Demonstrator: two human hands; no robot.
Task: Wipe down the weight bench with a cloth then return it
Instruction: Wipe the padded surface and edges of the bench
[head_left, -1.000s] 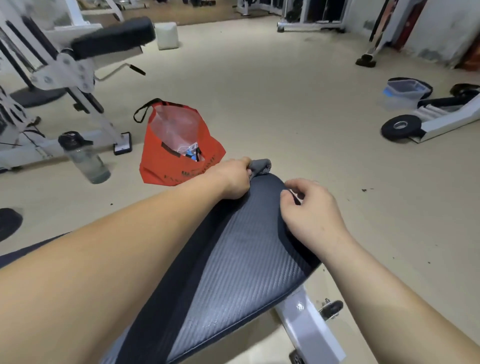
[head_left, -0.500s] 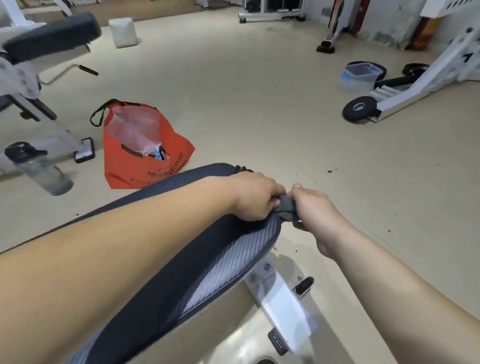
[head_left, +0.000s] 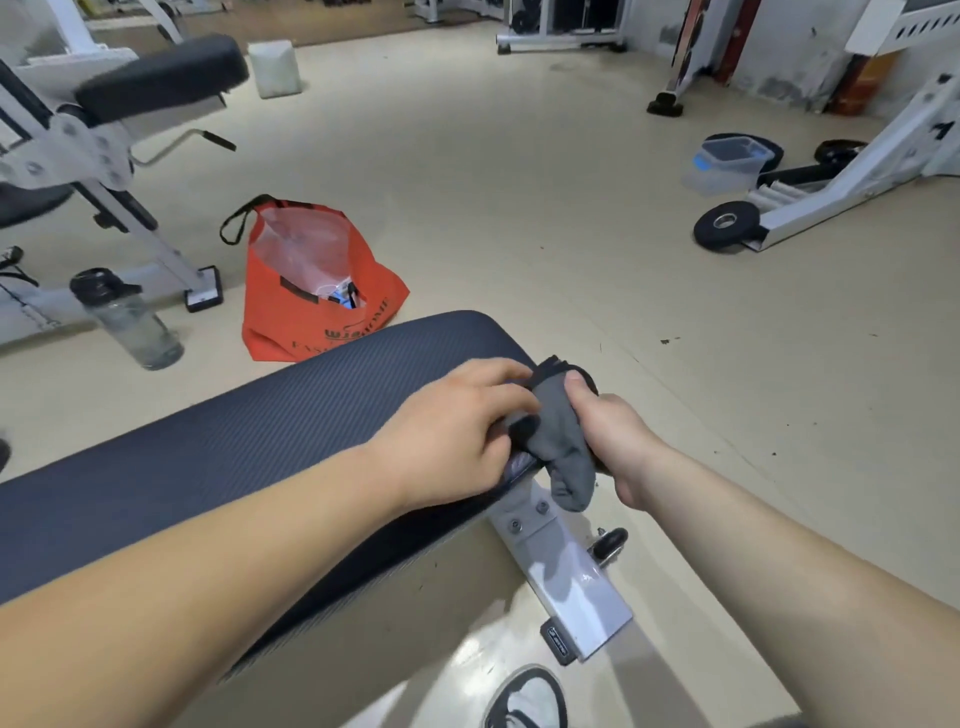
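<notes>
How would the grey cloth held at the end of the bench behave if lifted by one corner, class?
The grey cloth would probably hang limp: its free end already droops over the edge of the dark ribbed bench pad. It likely weighs little, since the left hand and right hand bunch it easily. It seems unlikely to slip or roll.

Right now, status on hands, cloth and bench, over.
Left hand and right hand both gripping grey cloth at bench pad edge. Cloth end hangs over white frame. Nothing obstructing.
</notes>
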